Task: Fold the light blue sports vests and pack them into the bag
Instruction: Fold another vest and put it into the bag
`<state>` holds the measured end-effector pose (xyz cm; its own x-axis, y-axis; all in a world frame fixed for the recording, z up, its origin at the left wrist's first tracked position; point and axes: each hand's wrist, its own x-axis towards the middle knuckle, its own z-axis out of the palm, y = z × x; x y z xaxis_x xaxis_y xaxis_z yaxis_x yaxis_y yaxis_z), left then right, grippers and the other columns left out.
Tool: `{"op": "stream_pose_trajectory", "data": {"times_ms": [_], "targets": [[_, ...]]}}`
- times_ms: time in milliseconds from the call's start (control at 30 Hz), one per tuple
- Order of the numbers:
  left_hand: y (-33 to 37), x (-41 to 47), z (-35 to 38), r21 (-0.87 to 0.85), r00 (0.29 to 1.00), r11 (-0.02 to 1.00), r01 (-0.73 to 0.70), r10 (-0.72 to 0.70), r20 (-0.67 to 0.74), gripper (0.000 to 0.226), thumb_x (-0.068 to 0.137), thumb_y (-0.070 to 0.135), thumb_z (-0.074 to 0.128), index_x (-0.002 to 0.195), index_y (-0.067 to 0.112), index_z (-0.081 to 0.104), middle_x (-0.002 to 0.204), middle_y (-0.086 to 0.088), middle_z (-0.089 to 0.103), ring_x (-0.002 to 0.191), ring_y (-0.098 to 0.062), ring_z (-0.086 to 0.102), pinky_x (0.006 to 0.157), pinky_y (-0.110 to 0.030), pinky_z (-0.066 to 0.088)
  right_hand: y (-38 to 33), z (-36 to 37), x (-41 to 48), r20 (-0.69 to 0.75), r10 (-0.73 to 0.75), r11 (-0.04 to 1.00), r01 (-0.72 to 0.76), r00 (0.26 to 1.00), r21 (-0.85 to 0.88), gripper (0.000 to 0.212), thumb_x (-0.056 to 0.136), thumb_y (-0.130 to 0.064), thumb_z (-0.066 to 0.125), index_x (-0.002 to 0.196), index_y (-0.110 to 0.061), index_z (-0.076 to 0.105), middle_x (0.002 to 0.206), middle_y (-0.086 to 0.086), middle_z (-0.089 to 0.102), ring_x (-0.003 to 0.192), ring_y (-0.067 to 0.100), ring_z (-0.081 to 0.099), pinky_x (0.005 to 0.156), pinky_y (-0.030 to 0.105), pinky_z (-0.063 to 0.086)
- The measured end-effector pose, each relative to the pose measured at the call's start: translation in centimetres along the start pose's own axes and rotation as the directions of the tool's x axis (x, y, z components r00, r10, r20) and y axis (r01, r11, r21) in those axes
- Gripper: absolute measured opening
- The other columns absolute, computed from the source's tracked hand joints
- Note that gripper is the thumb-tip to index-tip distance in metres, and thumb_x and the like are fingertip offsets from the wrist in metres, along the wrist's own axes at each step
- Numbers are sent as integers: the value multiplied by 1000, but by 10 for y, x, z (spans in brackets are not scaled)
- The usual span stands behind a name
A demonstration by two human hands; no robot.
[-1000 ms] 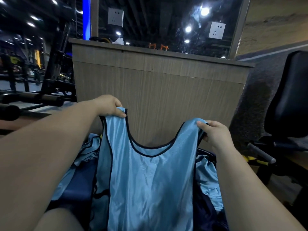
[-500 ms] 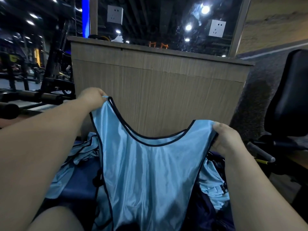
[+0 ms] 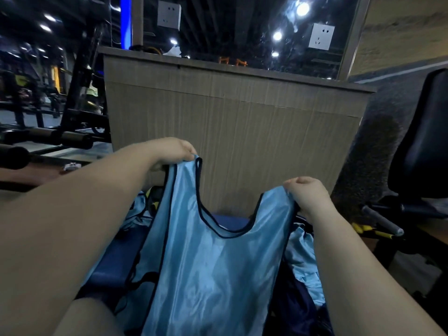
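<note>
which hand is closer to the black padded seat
Right. The right hand grips one strap of the vest on the side where the black padded seat stands, with a gap between them. The left hand grips the other strap, across the neckline, farther away.

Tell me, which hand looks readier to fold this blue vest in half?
Probably the left hand: it grips one strap of the vest higher, so it could carry that across to the right hand, which grips the other strap lower and could anchor it.
</note>
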<state>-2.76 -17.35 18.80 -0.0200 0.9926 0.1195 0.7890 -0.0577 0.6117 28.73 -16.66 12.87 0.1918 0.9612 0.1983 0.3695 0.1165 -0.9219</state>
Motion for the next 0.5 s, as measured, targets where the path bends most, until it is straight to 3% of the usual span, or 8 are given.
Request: {"op": "stream_pose_trajectory", "data": {"times_ms": [100,200,267,333,400,467,500], "targets": [[15,-4,14,-233,996,970,71,-59,60,15,97,14,53,103,13,66,102,-7,64,87,-18,59,76,-28,49,-10,14,-1,-7,-80,990,79,997,-120,16,97,-29,55,91,-14,61,86,-1,61,77,17,55,77,34,49],[24,0,33,-343,993,932,116,-97,72,13,94,13,56,102,11,66,114,-12,60,103,-23,56,96,-33,42,-16,32,-4,-28,-137,982,132,990,-135,15,102,-25,46,99,-13,54,81,-9,53,65,9,48,58,26,36],[30,0,45,-431,989,891,140,-108,97,12,93,11,57,102,6,64,106,-13,60,92,-23,58,89,-33,44,-16,43,-7,-36,-106,992,104,994,-71,18,102,-26,45,92,-14,52,75,-5,51,59,11,44,53,26,33],[34,0,55,-505,985,846,168,-127,115,18,93,11,58,108,1,62,97,-14,62,79,-22,59,79,-31,48,-17,50,-9,-25,-28,998,29,999,50,24,102,-32,48,86,-14,50,82,2,53,62,13,45,57,27,37],[39,-3,66,-569,985,805,171,-119,127,14,94,8,56,104,-1,62,85,-14,62,67,-20,60,65,-27,50,-23,54,-13,46,81,981,-88,996,173,32,98,-45,54,104,-14,57,101,4,56,83,19,56,76,30,44],[43,-6,75,-636,986,754,164,-106,128,8,95,5,53,93,2,60,76,-13,59,56,-18,60,54,-23,49,-30,57,-17,144,188,939,-221,971,262,66,85,-60,64,128,-11,55,123,2,57,111,29,58,93,38,47],[46,-7,80,-667,988,729,154,-94,125,8,96,4,52,91,3,59,74,-13,58,56,-18,59,53,-23,49,-32,59,-18,193,214,909,-267,958,320,70,80,-61,69,127,-11,56,126,5,59,112,31,59,94,42,50]]}}
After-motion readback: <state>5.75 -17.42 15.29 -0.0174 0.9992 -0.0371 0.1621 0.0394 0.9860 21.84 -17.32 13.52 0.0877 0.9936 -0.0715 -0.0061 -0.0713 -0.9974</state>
